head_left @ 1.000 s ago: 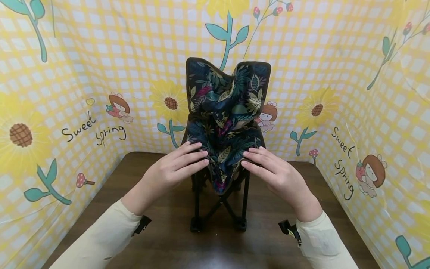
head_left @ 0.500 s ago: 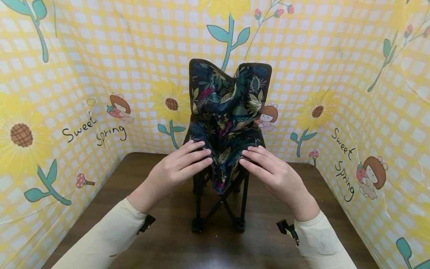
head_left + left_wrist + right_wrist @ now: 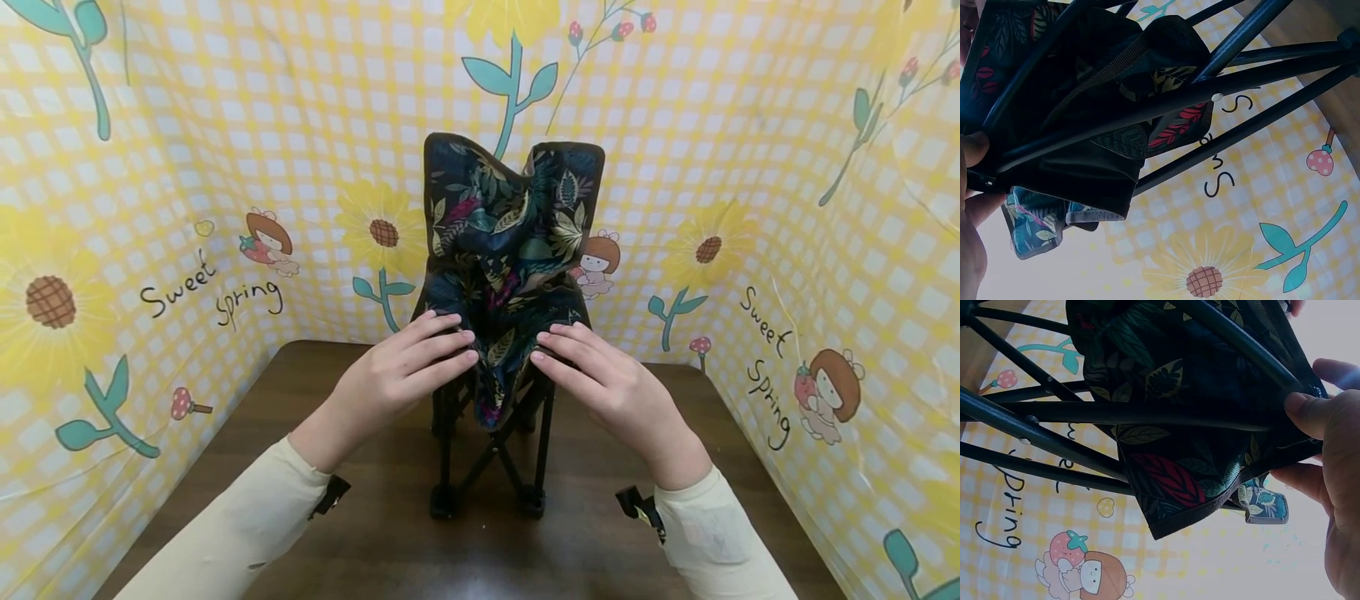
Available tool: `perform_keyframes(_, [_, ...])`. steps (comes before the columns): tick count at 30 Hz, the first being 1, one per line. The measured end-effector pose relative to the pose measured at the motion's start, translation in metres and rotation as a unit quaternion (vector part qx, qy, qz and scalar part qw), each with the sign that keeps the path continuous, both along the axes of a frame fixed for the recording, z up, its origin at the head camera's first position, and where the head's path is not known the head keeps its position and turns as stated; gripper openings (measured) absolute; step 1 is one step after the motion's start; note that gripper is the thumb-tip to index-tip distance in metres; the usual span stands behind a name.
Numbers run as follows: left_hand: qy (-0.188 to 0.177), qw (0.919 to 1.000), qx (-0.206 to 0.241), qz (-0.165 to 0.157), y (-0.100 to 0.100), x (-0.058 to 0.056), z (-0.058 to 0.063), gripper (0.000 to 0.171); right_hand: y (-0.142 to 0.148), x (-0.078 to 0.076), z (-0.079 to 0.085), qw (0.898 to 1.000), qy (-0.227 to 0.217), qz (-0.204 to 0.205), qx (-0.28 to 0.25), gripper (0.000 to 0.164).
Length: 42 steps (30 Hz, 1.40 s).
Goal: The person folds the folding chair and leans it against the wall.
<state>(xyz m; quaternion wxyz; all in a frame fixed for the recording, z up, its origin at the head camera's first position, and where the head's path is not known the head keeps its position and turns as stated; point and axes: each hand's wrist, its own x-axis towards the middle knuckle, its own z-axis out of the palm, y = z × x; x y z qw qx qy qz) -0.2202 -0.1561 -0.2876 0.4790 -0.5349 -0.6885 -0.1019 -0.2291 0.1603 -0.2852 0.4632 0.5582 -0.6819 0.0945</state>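
Note:
A small folding camp chair [image 3: 510,221] with dark, leaf-printed fabric stands upright on the brown table, half folded, its seat sagging into a V. My left hand [image 3: 386,379] holds the seat's front left corner. In the left wrist view, the thumb and fingers of that hand [image 3: 975,219] pinch the corner where the black tubes meet. On the other side my right hand [image 3: 622,383] holds the front right corner. The right wrist view has its thumb [image 3: 1305,414] against the frame tube, with fingers on the far side. Below the seat, crossed black legs [image 3: 495,454] end in plastic feet.
A brown wooden table [image 3: 360,533] lies under the chair. Yellow checked cloth [image 3: 315,150] printed with flowers and cartoon girls hangs as walls at the back and both sides. A black strap piece [image 3: 330,497] sits at each sleeve cuff.
Both hands have drawn slightly toward each other, the left one more. The chair's front legs and seat corners stand a little closer together, and its left side has shifted right.

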Motion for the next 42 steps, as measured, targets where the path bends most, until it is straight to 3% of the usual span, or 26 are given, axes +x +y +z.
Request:
perform_keyframes(23, [-0.01, 0.9999, -0.009, 0.01, 0.005, -0.003, -0.001, 0.032, 0.0, 0.0, -0.001, 1.0, -0.001, -0.002, 0.001, 0.037])
perform_keyframes(42, [-0.012, 0.9998, -0.011, 0.007, 0.011, -0.004, 0.002, 0.031, 0.0, -0.004, 0.0, 0.999, -0.036, 0.012, -0.012, 0.04])
